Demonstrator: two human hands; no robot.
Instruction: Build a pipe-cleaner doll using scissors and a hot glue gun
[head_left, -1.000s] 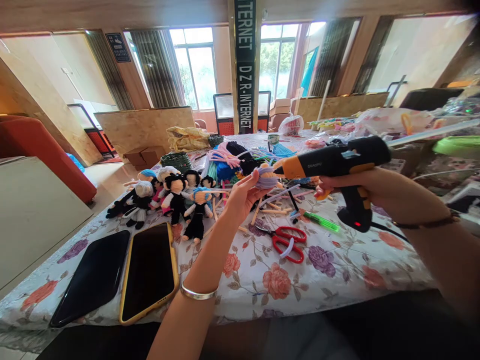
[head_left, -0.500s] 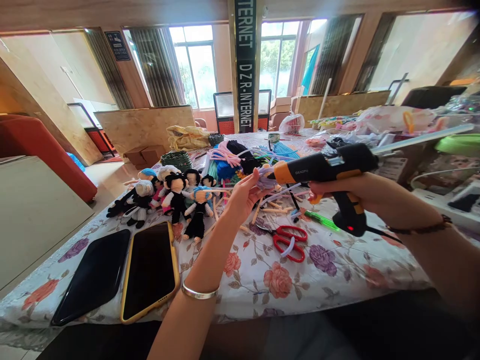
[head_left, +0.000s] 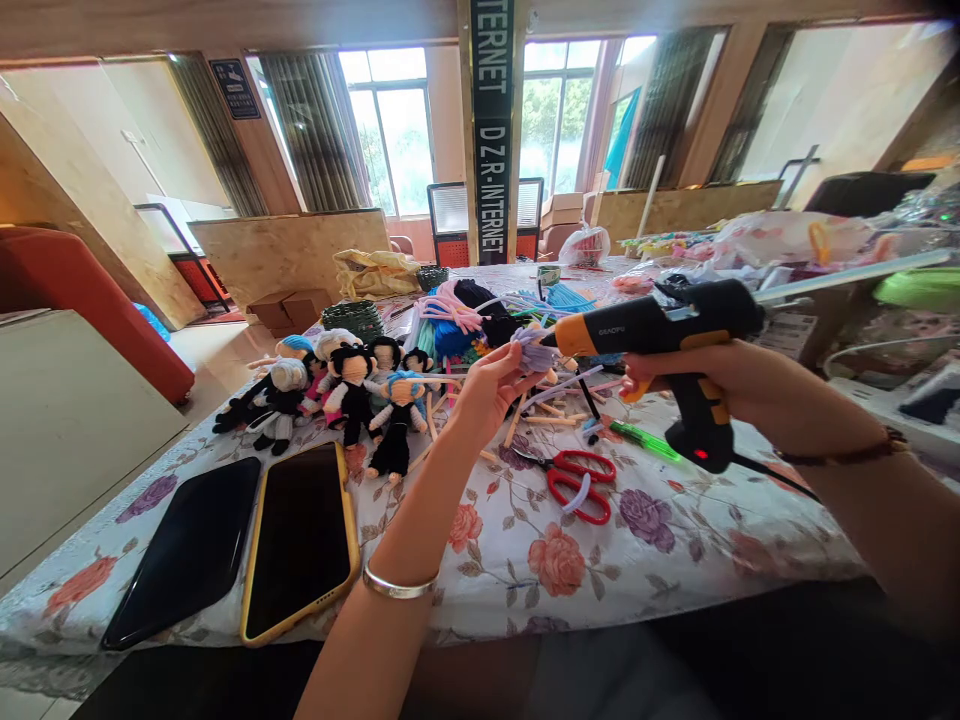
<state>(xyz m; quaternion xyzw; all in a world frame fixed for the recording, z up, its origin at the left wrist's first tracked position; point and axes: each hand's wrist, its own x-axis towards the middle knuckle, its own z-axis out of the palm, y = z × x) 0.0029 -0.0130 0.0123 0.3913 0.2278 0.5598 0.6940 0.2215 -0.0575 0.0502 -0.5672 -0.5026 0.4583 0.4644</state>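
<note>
My left hand (head_left: 487, 390) holds up a small lilac pipe-cleaner ball (head_left: 531, 352) above the floral tablecloth (head_left: 525, 560). My right hand (head_left: 705, 385) grips a black and orange hot glue gun (head_left: 660, 335) by its handle, a finger on the trigger. The orange nozzle touches the right side of the lilac ball. A red light glows at the foot of the gun's handle.
Several small finished dolls (head_left: 337, 395) lie left of my left hand. Two phones (head_left: 300, 540) rest face up near the front edge. Red scissors (head_left: 577, 480), a green pen (head_left: 645, 440) and loose pipe cleaners (head_left: 480, 310) lie beneath my hands. Cluttered bags fill the right.
The glue gun dipped and pushed left toward the ball, then rose slightly and levelled. My left hand stayed nearly in place with the ball.
</note>
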